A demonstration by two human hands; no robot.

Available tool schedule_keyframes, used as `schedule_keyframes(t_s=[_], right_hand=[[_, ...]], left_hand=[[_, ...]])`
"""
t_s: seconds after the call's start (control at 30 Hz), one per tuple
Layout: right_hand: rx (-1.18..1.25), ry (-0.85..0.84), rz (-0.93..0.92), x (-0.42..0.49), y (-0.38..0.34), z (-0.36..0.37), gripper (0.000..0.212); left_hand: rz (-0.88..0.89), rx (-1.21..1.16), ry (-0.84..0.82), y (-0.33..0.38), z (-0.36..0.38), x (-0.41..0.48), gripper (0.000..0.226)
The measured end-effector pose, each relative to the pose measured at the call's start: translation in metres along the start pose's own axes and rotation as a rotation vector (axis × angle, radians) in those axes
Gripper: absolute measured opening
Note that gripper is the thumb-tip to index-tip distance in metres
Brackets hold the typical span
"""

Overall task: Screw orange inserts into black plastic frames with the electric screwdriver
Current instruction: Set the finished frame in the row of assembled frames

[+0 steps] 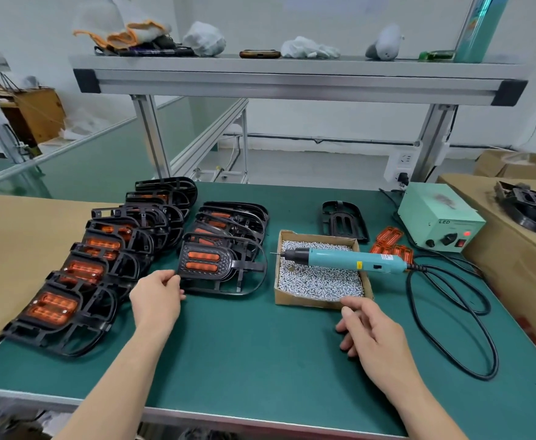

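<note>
**A:** Which piece is being worked, and how will it take being handled?

**B:** The black frame (233, 265) at the middle of the tabletop (244, 344), just at 9 o'clock of the screw box (307, 302). I'd judge it light, thin moulded plastic: stiff at the solid plate that carries the orange insert (203, 262), springier along the open loop. The left hand (157, 298) pinches the plate's near corner at 7 o'clock, which looks the sound place to hold it. The thin ribs would probably flex.

**A:** Which way does it lie?

**B:** Flat, its long axis roughly 9 to 3, insert end at 9 and rounded loop at 3. The insert's two bars run the same way.

**A:** And the driver?

**B:** The electric screwdriver (342, 260) lies across the box, on the screws (317, 281), with no hand on it. Its long axis is also about 9 to 3, the bit toward 9 and the cord (419, 267) leaving at 3. It's rigid, likely heavier at the barrel, which is where I'd grip it.

**A:** The right hand?

**B:** The right hand (371, 331) hovers at the box's 6 o'clock edge, fingers loosely curled, thumb and forefinger close together. Whether it holds a screw, I cannot tell.
</note>
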State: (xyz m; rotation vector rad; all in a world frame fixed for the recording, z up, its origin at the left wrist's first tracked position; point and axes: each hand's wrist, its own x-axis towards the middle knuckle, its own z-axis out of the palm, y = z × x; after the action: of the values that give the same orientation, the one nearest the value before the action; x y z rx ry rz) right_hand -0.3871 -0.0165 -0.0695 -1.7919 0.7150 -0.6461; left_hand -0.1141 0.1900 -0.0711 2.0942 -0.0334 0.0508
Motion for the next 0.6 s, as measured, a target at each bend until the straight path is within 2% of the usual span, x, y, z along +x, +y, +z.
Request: schedule_keyframes(t_s=[0.23,0.37,0.47,0.53,0.6], right_hand=[[0.001,0.0,0.001,0.001,0.003,0.0,0.018],[-0.004,0.002,0.0,0.002,0.004,0.0,0.019],[-0.005,0.0,-0.003,0.002,0.005,0.0,0.019],[-0.006,0.002,-0.004,0.002,0.005,0.0,0.02],[-0.002,0.005,-0.004,0.002,0.005,0.001,0.02]], left_hand=[[0.063,0.122,-0.043,0.002,-0.004,-0.012,0.036],[0.212,0.151,0.015,0.01,-0.001,-0.044,0.058],[0.348,0.285,0.054,0.018,0.012,-0.072,0.087],[0.365,0.369,0.01,0.024,0.026,-0.084,0.106],[0.363,0.439,-0.052,0.027,0.037,-0.089,0.113]])
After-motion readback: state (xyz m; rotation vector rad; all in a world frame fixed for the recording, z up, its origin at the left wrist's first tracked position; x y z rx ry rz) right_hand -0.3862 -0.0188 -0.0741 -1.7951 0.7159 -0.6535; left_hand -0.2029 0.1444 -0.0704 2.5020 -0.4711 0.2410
